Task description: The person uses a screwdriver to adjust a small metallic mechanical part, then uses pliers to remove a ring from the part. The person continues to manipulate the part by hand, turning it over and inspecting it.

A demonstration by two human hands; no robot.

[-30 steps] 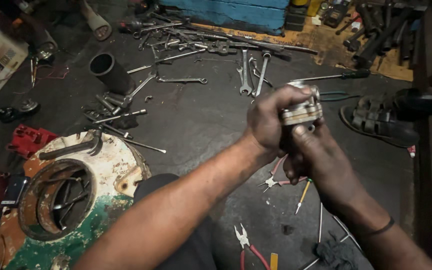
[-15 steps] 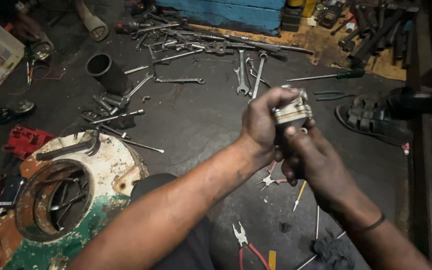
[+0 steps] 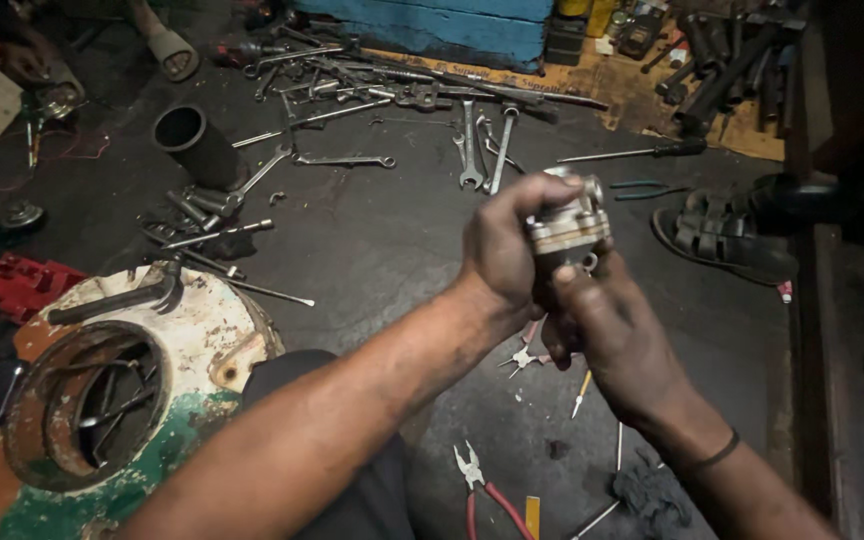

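both hands meet above the dark, oily floor (image 3: 382, 250), grasping one small metal part (image 3: 567, 222) — a layered grey block with a round cap on top, much like a carburettor body. the left hand (image 3: 502, 245) wraps it from the left, its fingers (image 3: 542, 188) curled over the top edge and clenched on the part. the right hand (image 3: 617, 340) comes up from below, its fingers (image 3: 577, 290) pressed against the underside of the part, so both hands grip it in the air, well clear of the floor.

beyond the hands lie two spanners (image 3: 482, 150) side by side, near a long screwdriver (image 3: 632, 153) and a dark sandal (image 3: 717, 235) to the right. a black tube (image 3: 192, 140) stands to the far left among loose wrenches. at lower left sits a round, rusty white-and-green housing (image 3: 102, 400) with a hammer (image 3: 122, 295) resting on its rim. red-handled pliers (image 3: 487, 490) lie just below the forearms — near a small yellow-handled screwdriver (image 3: 580, 393).
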